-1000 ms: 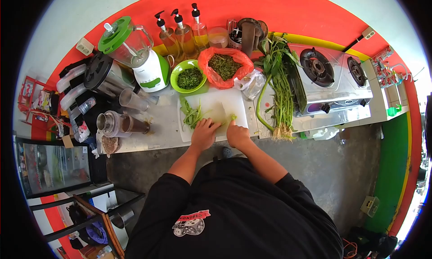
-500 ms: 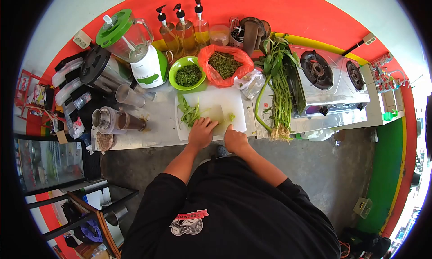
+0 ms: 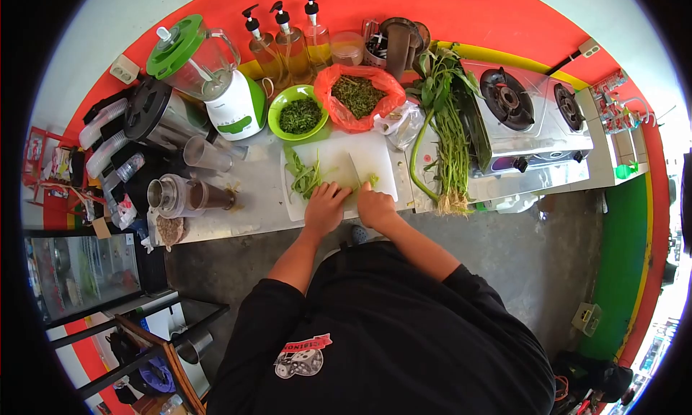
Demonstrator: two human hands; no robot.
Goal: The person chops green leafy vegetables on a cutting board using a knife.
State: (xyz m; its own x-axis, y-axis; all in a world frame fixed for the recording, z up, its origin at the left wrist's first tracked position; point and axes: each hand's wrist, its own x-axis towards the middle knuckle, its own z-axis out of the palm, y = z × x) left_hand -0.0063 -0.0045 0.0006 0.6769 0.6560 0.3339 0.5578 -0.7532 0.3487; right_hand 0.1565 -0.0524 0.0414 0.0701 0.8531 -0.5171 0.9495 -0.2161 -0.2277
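On the white cutting board (image 3: 331,154), my left hand (image 3: 326,207) presses with bent fingers on the stem end of a bunch of leafy greens (image 3: 304,173). Close by on the right, my right hand (image 3: 376,207) is wrapped round the handle of a knife (image 3: 352,171). Its blade points away from me across the board, just right of my left fingers. A small heap of cut green pieces (image 3: 373,178) lies to the right of the blade. My fingers hide the handle and the held stems.
Behind the board are a green bowl of chopped greens (image 3: 323,118), a red plastic bag (image 3: 394,98) and a blender (image 3: 234,105). Long rooted greens (image 3: 453,155) lie to the right, beside a gas stove (image 3: 533,150). A jar-like container (image 3: 184,197) lies at left.
My right hand and the knife have shifted slightly, and the blade now shows narrower, more edge-on. My left hand stays on the greens. The whole view has moved a little.
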